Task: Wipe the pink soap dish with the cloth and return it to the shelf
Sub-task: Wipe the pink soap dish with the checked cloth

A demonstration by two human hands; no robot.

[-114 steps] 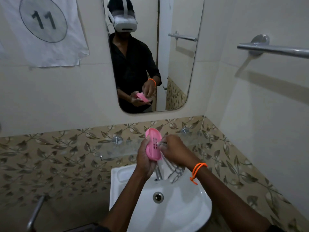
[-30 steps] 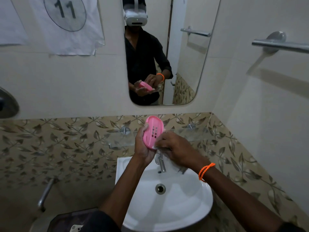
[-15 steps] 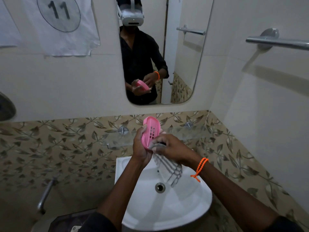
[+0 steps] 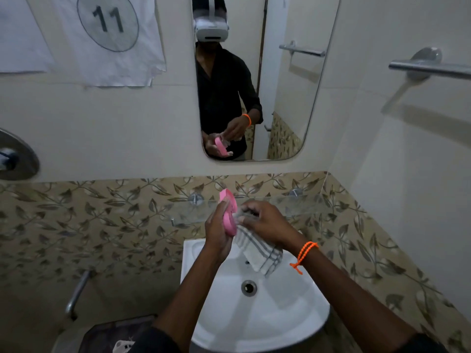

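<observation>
My left hand (image 4: 216, 233) grips the pink soap dish (image 4: 229, 212), which stands almost on edge above the sink. Pressed against the dish's right face is a white cloth with grey checks (image 4: 260, 250), bunched in my right hand (image 4: 265, 221); its loose end hangs down over the basin. An orange cord is tied around my right wrist. The glass shelf (image 4: 300, 202) runs along the leaf-patterned tiles just behind both hands. The tap is hidden behind the cloth and hands.
A white sink (image 4: 257, 309) with its drain (image 4: 249, 288) lies below the hands. The mirror (image 4: 288, 98) above reflects a person wearing a headset. A towel bar (image 4: 430, 67) juts from the right wall. A metal handle (image 4: 76, 294) sits low left, and a paper sheet marked 11 (image 4: 109, 34) hangs upper left.
The soap dish has turned from facing me to nearly edge-on. My right hand with the cloth has shifted along the dish, and more of the cloth now hangs loose below.
</observation>
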